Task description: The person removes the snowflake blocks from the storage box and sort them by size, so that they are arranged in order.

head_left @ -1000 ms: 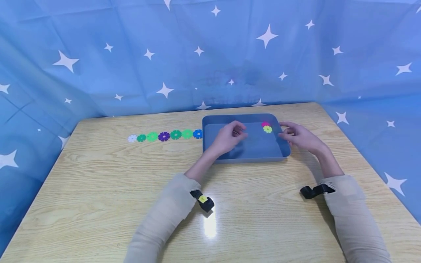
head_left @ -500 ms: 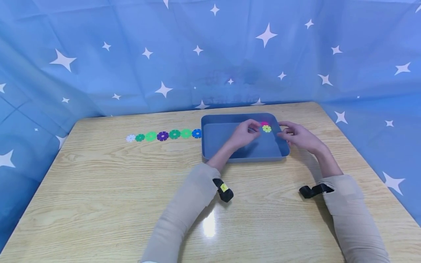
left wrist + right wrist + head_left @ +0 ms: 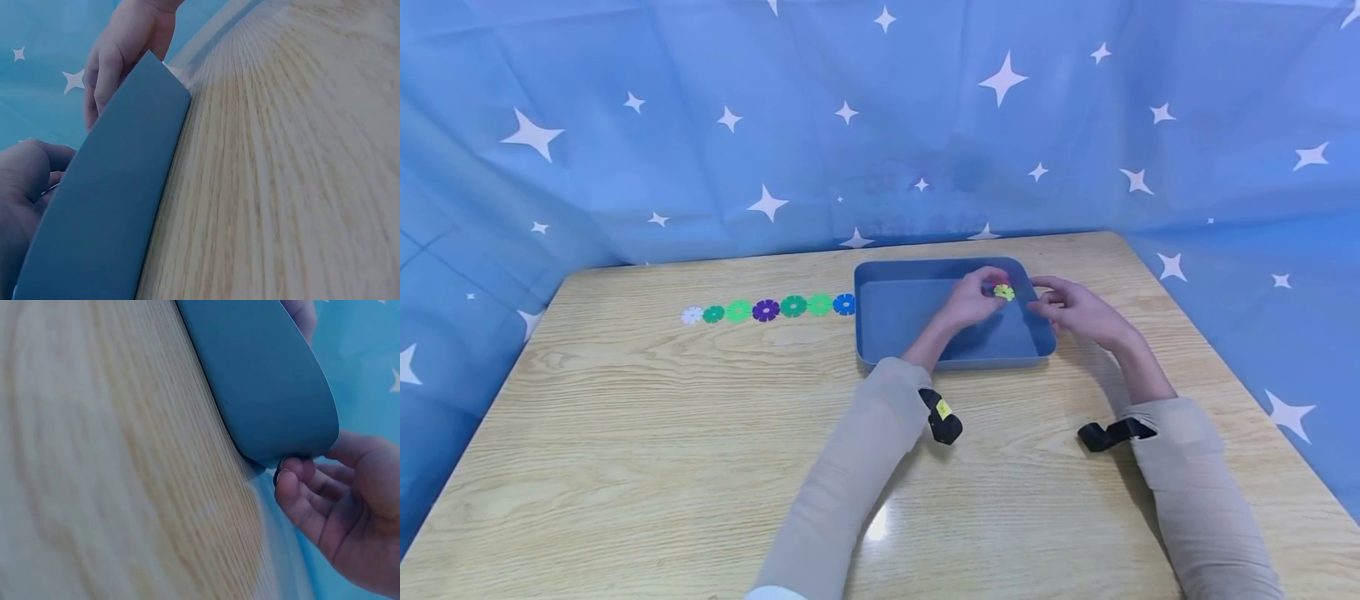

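Observation:
My left hand (image 3: 973,297) reaches into the blue-grey tray (image 3: 910,360), thumb and forefinger pinching a yellow-green notched plastic disc (image 3: 1003,292). A pink disc (image 3: 1002,282) shows just behind, partly covered by the fingers. In the left wrist view the tray's wall hides much of the left hand (image 3: 25,194). At the tray's right end, my right hand (image 3: 1078,311) grips the rim. The right wrist view has that right hand (image 3: 350,512) with its thumb over the rim and bent fingers against the outer wall.
Left of the tray, several notched discs lie in a row: white (image 3: 692,315), green, purple (image 3: 766,310) and, beside the tray, blue (image 3: 844,304). They rest on a wooden table (image 3: 662,450). A blue star-patterned cloth (image 3: 700,167) hangs behind.
My left hand has moved right across the tray to the yellow-green disc, and its fingers have closed in on it. The right hand has stayed at the tray's right end.

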Demonstrator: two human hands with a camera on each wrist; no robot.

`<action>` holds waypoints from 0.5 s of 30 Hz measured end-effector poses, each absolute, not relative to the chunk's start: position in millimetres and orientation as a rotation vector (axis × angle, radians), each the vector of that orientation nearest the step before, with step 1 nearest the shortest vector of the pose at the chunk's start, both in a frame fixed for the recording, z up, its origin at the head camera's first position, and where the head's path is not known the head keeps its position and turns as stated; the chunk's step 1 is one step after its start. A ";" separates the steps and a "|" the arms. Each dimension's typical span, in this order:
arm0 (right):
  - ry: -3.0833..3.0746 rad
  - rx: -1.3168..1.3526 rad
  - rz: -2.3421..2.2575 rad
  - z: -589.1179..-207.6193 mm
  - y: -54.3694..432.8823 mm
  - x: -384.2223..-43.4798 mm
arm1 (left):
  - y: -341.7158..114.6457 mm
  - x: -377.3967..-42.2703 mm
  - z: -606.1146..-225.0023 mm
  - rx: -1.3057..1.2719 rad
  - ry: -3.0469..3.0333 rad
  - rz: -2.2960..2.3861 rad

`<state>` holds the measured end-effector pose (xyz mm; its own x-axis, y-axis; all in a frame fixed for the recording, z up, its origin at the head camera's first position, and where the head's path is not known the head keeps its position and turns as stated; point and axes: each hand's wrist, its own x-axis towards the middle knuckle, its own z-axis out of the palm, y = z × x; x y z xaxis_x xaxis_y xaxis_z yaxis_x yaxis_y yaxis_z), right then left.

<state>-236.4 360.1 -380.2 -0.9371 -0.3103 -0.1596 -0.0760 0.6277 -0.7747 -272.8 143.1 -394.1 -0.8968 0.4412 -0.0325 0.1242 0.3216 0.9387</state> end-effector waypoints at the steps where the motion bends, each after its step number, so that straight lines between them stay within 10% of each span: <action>1: 2.572 -0.310 -1.212 -380.1 359.7 -236.3 | 143.6 -273.8 -394.8 0.519 2.326 1.577; 15: 2.566 -0.320 -1.224 -381.1 360.1 -237.2 | 142.5 -277.0 -402.7 0.691 2.422 1.424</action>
